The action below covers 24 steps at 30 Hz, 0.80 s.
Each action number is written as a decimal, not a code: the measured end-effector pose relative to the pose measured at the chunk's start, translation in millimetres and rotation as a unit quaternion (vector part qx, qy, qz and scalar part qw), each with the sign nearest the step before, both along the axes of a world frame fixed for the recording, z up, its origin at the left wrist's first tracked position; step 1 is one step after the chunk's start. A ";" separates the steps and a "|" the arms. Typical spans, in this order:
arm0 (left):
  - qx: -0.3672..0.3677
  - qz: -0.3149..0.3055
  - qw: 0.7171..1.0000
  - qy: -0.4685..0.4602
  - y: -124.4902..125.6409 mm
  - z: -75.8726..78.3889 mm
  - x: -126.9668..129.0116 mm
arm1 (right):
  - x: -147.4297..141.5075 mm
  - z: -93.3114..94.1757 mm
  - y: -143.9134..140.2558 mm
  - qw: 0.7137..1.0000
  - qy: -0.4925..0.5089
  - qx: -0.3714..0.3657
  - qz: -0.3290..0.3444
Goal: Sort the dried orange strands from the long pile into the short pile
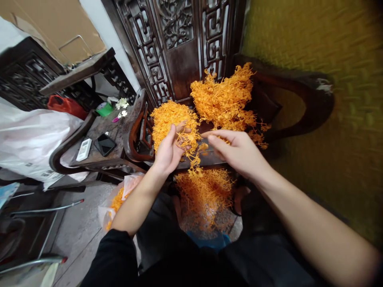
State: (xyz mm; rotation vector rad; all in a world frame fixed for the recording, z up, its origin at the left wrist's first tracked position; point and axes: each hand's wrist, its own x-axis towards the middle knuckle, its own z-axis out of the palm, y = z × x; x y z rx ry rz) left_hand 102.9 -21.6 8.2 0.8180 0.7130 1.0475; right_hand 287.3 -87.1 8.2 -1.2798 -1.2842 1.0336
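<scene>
The left hand (169, 149) is closed narrowly on a small clump of orange strands (187, 140), pinched between thumb and fingers. The right hand (237, 151) is half open, fingers extended toward the clump from 3 o'clock, touching its loose ends. Both hands are above the seat of a dark carved wooden chair (299, 103), which carries two orange heaps: one (170, 117) at 11 o'clock of the hands, a larger one (224, 97) at 1 o'clock. A third heap (205, 199) lies at 6 o'clock, below the hands. At 9 o'clock, a dark wooden desk (98, 159) carries a phone (104, 144) and a remote control (84, 149). The floor (77, 231) is grey concrete.
</scene>
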 end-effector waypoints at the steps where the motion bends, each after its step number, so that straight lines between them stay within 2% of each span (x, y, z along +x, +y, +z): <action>1: 0.009 -0.004 1.000 0.000 -1.6 -0.2 1.5 | -3.5 0.2 0.1 1.000 -0.025 0.009 0.005; 4: 0.031 -0.011 0.999 -0.003 -7.6 -2.3 7.2 | -13.1 -2.7 3.8 0.996 -0.082 0.027 0.014; 7: 0.044 0.014 0.999 0.022 -12.0 -5.9 12.7 | -19.7 -7.8 7.5 0.991 -0.126 0.042 -0.002; 10: 0.060 0.067 0.994 0.059 -7.4 -8.4 14.6 | -25.8 -6.4 2.6 0.986 -0.149 0.070 -0.010; 13: 0.069 0.147 0.985 0.063 9.3 -6.2 7.8 | -27.9 3.5 -8.8 0.984 -0.137 0.116 0.009; 14: 0.065 0.176 0.981 0.059 16.0 -4.3 3.4 | -26.2 7.1 -11.8 0.985 -0.124 0.116 0.025; 16: 0.051 0.211 0.975 0.045 27.7 0.2 -6.9 | -18.8 12.1 -13.8 0.990 -0.090 0.069 0.084; 19: 0.059 0.186 0.981 0.011 35.0 6.0 -19.6 | -4.1 9.1 -7.3 0.988 -0.038 -0.020 0.147; 22: 0.089 0.155 0.984 -0.018 34.0 10.1 -24.3 | 1.4 -3.9 0.7 0.987 -0.012 -0.027 0.160; 24: 0.098 0.157 0.982 -0.018 32.5 12.9 -24.0 | -3.2 -13.6 2.9 0.982 -0.035 -0.030 0.182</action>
